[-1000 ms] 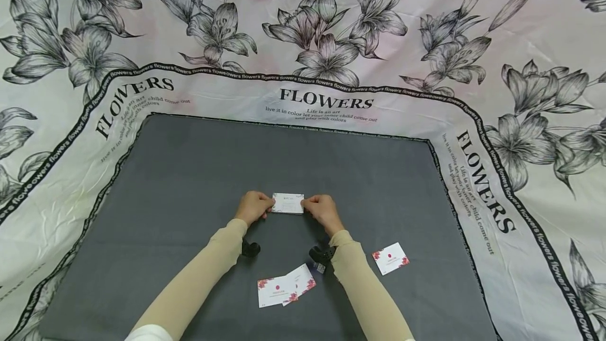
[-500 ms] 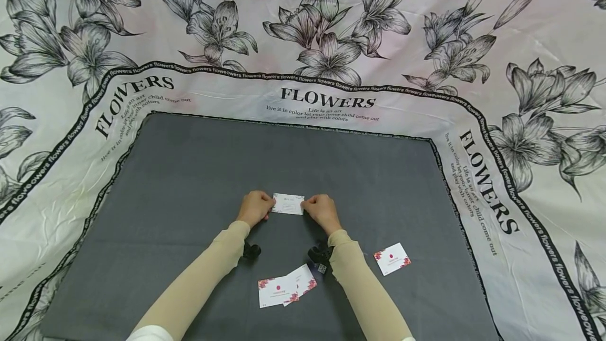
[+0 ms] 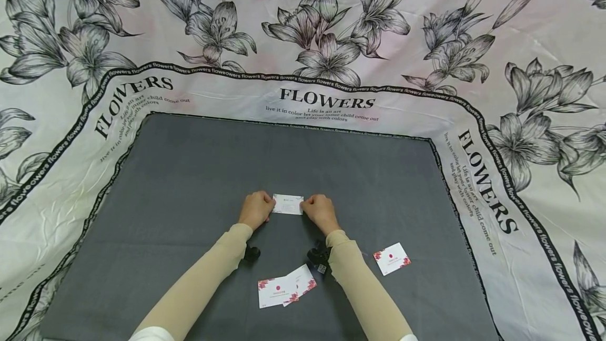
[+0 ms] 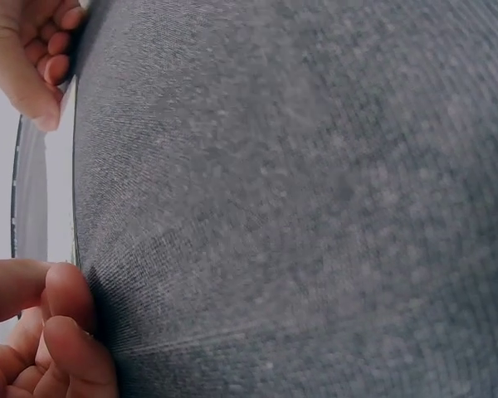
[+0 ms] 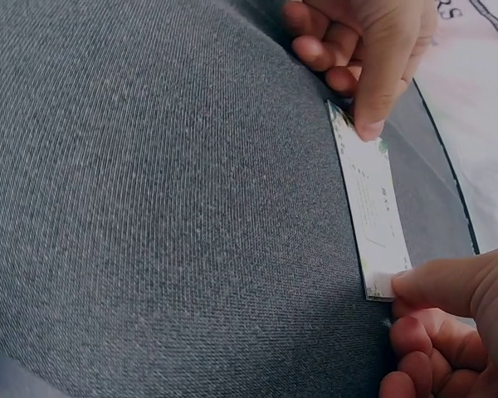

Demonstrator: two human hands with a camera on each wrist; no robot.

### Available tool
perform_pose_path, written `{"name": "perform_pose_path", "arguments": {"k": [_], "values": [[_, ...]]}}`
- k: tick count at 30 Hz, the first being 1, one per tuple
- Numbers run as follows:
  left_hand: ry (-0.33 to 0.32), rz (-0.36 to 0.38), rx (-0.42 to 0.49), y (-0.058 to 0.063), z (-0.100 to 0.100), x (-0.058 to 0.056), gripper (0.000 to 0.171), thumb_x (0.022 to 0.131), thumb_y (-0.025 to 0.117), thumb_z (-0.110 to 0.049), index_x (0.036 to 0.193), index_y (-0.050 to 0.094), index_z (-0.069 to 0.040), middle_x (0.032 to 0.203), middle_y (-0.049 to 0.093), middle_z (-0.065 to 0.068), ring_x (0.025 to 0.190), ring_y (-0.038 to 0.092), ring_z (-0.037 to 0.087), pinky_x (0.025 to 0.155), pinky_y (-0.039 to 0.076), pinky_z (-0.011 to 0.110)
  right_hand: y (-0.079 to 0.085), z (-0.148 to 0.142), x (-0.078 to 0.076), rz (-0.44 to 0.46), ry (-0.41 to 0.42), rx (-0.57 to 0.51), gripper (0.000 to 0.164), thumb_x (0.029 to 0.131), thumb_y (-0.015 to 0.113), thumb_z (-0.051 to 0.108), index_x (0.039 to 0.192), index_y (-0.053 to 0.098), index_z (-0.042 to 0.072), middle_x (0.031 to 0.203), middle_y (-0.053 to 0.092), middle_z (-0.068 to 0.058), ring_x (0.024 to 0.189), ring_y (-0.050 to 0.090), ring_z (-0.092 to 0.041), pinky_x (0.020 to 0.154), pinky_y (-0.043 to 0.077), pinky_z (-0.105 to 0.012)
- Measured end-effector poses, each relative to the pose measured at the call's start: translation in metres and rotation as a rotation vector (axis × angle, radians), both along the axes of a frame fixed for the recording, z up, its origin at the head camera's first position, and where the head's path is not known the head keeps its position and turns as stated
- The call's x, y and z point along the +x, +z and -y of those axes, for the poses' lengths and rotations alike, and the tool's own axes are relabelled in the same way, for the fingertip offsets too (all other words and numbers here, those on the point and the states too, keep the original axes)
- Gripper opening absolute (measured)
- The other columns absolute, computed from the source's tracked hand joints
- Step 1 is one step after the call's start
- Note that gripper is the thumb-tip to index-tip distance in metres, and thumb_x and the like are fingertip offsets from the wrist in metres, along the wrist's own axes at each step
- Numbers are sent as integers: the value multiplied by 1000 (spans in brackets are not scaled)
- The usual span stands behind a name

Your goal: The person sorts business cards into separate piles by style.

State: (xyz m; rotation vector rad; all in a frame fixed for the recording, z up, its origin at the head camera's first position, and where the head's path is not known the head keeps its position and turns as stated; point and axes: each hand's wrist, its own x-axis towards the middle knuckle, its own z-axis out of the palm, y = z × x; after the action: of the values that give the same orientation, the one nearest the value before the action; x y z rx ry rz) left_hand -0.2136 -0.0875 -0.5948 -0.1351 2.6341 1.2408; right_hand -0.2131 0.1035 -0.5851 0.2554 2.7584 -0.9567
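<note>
A white business card [image 3: 288, 204] with small print and patterned corners lies level, close over the dark grey cloth. My left hand [image 3: 256, 208] pinches its left end, thumb on top. At the right end, my right hand [image 3: 321, 212] pinches it the same way. In the right wrist view the thumbs press on the printed face of the card [image 5: 369, 207], with the other fingers curled below. The left wrist view shows the card [image 4: 61, 186] nearly edge-on between the left hand [image 4: 54, 332] and the right hand [image 4: 25, 58].
Nearer the body, a white card with red flowers [image 3: 274, 292] overlaps a second such card [image 3: 303, 279]. Another red-flowered card [image 3: 392, 258] lies right of the right forearm. A floral border [image 3: 326, 104] frames the grey cloth [image 3: 189, 162].
Both hands keep hold of the card in almost the same place. The left wrist has shifted slightly. The other cards have not moved on the cloth.
</note>
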Motion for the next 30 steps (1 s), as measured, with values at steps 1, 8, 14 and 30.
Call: {"name": "perform_pose_path", "arguments": {"k": [1,8,14,30], "values": [[-2,-6,-5,0,0,0,14,91,60,-17,86,68,-6,54,59,1,39,53,10,44,40,23,0,0,0,-4,5,8,17,83,66,24,74,74,12,72,67,-2,57,51,-15,52,36,-25],[-3,-13,-43,0,-1,1,13,90,58,-17,84,65,-8,53,59,1,40,54,10,46,39,22,3,1,0,-11,24,17,18,83,66,22,70,71,11,64,62,-1,54,49,-15,50,35,-25],[9,20,-10,-1,-1,1,15,92,59,-18,86,64,-6,57,59,2,42,54,11,44,41,23,1,0,-1,10,26,14,20,84,65,23,69,70,10,60,57,2,53,46,-13,49,33,-24],[-178,-98,-8,7,16,54,8,91,64,-23,87,65,-16,68,57,-4,58,49,10,56,37,26,10,-5,54,-180,290,61,30,93,59,35,69,64,19,59,53,7,57,45,-10,53,35,-25]]}}
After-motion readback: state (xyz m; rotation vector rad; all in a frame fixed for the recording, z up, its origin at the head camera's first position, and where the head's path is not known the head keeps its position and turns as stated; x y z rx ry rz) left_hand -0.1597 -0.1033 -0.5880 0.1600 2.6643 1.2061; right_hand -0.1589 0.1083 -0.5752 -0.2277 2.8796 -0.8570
